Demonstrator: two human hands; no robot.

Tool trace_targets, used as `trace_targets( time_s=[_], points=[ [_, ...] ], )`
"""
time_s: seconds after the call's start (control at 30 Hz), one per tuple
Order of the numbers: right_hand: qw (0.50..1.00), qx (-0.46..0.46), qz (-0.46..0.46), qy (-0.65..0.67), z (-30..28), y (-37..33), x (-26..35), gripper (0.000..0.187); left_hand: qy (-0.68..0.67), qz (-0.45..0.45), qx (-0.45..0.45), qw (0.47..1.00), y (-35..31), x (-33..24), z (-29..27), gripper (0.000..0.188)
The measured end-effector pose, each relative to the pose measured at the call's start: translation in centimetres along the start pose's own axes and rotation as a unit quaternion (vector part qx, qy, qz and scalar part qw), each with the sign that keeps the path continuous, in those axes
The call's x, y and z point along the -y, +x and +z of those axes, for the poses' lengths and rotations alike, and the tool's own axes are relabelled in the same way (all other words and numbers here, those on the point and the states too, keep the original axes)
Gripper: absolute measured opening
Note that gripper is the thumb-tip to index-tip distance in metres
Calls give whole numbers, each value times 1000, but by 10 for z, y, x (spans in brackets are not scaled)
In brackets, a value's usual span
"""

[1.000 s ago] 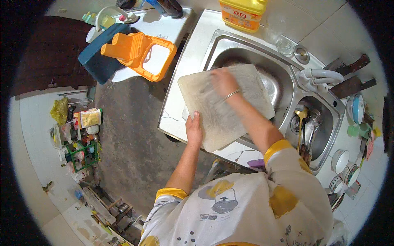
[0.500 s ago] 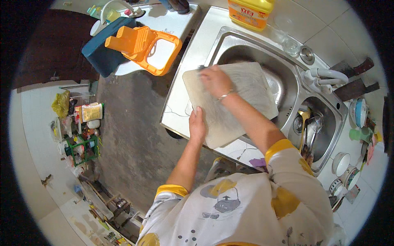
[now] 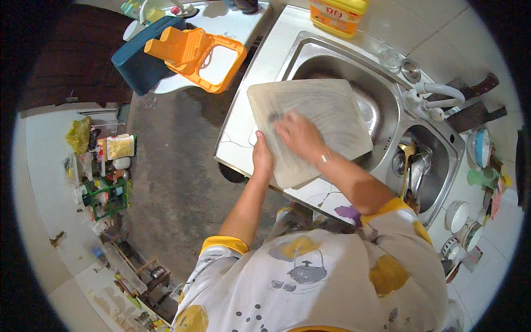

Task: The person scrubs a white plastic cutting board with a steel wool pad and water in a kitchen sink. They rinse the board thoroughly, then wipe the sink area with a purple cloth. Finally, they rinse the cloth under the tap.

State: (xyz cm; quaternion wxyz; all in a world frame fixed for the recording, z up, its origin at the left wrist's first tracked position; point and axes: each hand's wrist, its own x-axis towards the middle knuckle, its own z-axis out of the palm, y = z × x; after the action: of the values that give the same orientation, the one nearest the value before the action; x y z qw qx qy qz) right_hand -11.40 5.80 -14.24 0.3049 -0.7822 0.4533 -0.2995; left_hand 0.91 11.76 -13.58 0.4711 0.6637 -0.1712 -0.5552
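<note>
A pale rectangular cutting board with rounded corners lies tilted across the counter and the near-left part of the large sink basin. Grey wet streaks cover its upper face. My left hand grips the board's left edge, thumb on top, its other fingers hidden underneath. On the board's left half, my right hand presses down a small dark grey scouring pad. Fingers cover most of the pad, and motion blurs them a little.
A white faucet stands beyond the basins. The smaller basin holds a ladle and other utensils. Bowls line the right counter. Cleavers lean at the far right. A yellow jug and orange plastic frame sit farther back.
My right hand has moved the scouring pad down across the board, toward me. The left hand keeps its hold on the edge, and the board has shifted slightly.
</note>
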Motion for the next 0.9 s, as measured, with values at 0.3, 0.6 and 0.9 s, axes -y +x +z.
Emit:
trace_targets(
  time_s=[0.3,0.6,0.9],
  points=[
    [997,49,60,-22,-20,-44,-11,16,49,2,-19,999,-9,-11,8,67],
    [974,-22,216,-65,-12,25,-89,19,46,24,-50,997,-6,-5,12,67],
    [901,-20,411,-137,-21,-59,-145,20,-3,9,-14,1000,8,9,0,69]
  ],
)
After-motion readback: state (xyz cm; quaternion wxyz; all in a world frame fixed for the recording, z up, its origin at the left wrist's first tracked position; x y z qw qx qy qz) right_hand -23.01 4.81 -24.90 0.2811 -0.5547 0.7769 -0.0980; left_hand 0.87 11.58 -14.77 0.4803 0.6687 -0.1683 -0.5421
